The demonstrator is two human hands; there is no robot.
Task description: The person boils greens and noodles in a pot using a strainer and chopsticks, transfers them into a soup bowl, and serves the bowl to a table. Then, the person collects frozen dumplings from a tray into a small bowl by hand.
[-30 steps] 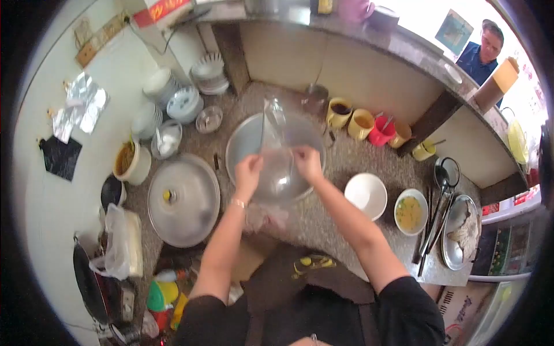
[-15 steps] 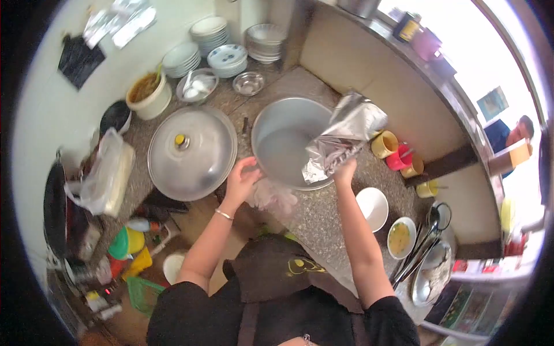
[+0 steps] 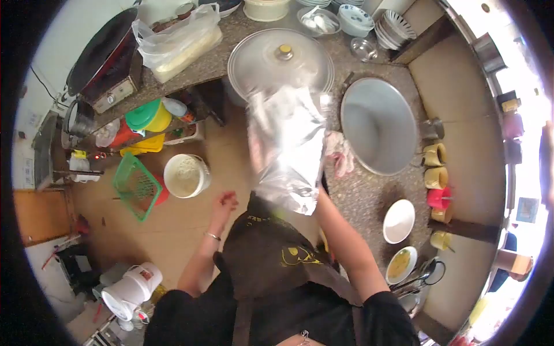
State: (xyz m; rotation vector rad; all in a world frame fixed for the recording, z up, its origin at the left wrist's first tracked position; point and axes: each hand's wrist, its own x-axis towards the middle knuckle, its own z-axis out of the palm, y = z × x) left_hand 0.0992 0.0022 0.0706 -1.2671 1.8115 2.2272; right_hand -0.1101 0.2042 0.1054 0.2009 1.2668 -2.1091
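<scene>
A large silver foil bag (image 3: 291, 144) hangs in front of my body, past the counter's edge. My right hand (image 3: 321, 195) grips it; most of the fingers are hidden behind the foil. My left hand (image 3: 225, 203) is off to the left over the floor, fingers loosely bent and apart, holding nothing. On the counter to the right stands a deep metal pot (image 3: 378, 124), uncovered. Its round metal lid (image 3: 259, 60) with a yellow knob lies beyond the bag. A crumpled pinkish cloth (image 3: 340, 154) lies beside the pot, right of the bag.
A white bucket (image 3: 202, 179) with pale contents and a green basket (image 3: 137, 187) stand on the floor at left. Right of me on the counter are a white bowl (image 3: 399, 222), a soup bowl (image 3: 402, 266) and several mugs (image 3: 435, 179). A plastic bag (image 3: 176, 43) lies at far left.
My view has turned left. The foil bag has moved from over the pot to in front of me, still in my right hand. My left hand has left the pot's side.
</scene>
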